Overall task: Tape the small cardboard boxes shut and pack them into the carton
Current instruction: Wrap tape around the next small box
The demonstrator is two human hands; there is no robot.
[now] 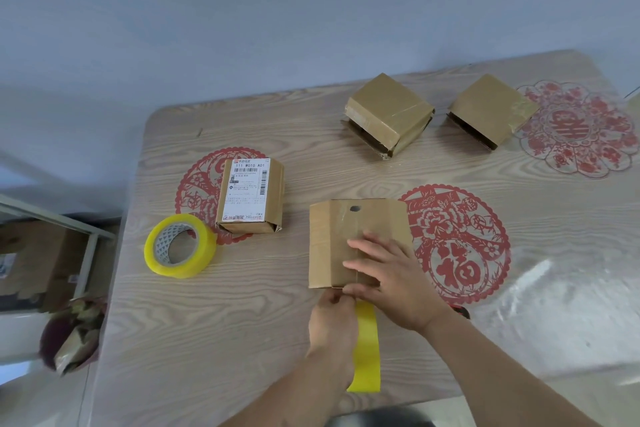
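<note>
Item under work: 1 flat brown cardboard box (pixel 346 243), lying just below the centre of the frame on the pale wood-grain surface (pixel 263 322). A strip of yellow packing tape (pixel 366 350) runs from its near edge down toward the lower edge of the frame, loose end not yet stuck down.

Right hand (pixel 394 281): flat on the box top, fingers (pixel 367 243) extended and pressing along the centre seam. Left hand (pixel 332 322): at the near edge of the box, fingers curled and apparently pinching the tape where it meets the cardboard.

Progress, as judged: the seam of this box is partly taped; the tail remains to be smoothed down.

1 brown box with a white shipping label (pixel 250 196) stands left of centre, its near end flap looking loose. 2 brown boxes, 1 at upper centre (pixel 389 113) and 1 at upper right (pixel 491 111), carry glossy tape on top, yet each shows a dark opening along its near side. Their contents cannot be told.

The yellow tape roll (pixel 180 245) rests at left. No box has been packed. A large carton (pixel 34 263) may stand at far left, off the surface; contents not visible.
</note>
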